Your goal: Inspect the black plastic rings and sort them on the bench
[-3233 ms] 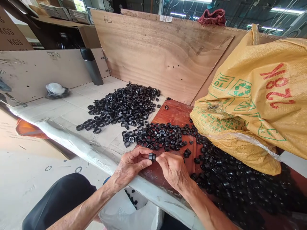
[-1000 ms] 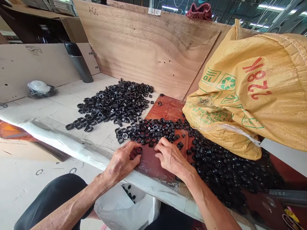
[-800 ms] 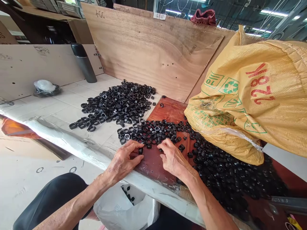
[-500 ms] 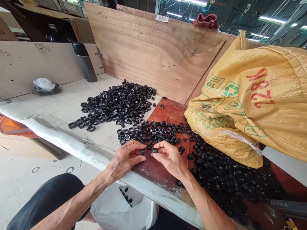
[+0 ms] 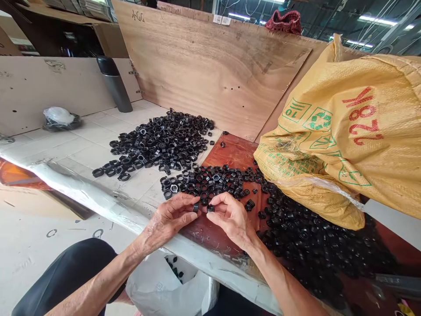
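Observation:
Between the thumb and fingers of my left hand (image 5: 174, 211) is a black plastic ring (image 5: 196, 207). My right hand (image 5: 232, 217) pinches a small black threaded plastic fitting (image 5: 210, 208), its round open end partly showing. The two parts are a short gap apart, just above the red-brown board (image 5: 210, 232). Right behind my fingertips lies a loose heap of black rings (image 5: 213, 177). A larger pile of black rings (image 5: 164, 136) spreads over the pale table farther back. To the right of my right hand is a big mass of small black fittings (image 5: 305, 241).
A yellow woven sack (image 5: 315, 127) leans over the fittings at right. Plywood (image 5: 213, 70) walls the back. A dark flask (image 5: 115, 85) and a clear plastic-wrapped bundle (image 5: 61, 118) stand at left. Below the table edge hangs a white bag (image 5: 164, 285) with black pieces inside.
The fitting in my right hand has turned, so its open end shows more than its threaded side. My left hand keeps its ring almost in place. The view has shifted slightly.

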`<state>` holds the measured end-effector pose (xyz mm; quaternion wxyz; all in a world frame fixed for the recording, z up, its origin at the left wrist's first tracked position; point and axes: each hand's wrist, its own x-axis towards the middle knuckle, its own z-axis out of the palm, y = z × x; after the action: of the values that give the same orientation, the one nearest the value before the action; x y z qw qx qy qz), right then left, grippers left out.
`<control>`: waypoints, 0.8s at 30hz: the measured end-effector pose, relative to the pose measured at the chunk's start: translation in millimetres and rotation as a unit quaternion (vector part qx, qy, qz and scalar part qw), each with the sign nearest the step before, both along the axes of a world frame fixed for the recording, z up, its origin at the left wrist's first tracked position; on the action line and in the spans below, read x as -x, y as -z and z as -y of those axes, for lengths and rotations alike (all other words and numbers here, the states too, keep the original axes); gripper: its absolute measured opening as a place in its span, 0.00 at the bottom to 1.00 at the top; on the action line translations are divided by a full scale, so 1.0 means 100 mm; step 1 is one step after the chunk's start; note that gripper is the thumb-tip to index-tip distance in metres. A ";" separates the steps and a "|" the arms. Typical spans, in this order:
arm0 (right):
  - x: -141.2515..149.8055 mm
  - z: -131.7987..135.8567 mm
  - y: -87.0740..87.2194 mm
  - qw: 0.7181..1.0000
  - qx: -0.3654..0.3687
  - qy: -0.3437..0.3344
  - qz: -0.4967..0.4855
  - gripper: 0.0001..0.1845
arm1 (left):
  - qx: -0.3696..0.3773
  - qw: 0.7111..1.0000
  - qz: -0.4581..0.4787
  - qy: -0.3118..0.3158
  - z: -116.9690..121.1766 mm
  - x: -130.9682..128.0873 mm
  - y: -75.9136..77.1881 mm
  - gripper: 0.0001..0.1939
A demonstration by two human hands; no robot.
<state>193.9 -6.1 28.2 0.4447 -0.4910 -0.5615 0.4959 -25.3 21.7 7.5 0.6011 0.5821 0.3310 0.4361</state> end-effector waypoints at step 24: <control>0.09 0.07 0.08 0.957 -0.219 0.003 0.190 0.07 | 0.016 0.999 -0.028 0.044 0.08 -0.06 0.01 0.12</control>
<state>184.8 -13.3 20.0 0.4282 -0.4684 -0.7288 0.2571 -19.0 13.9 6.8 0.6196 0.5982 0.3286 0.3876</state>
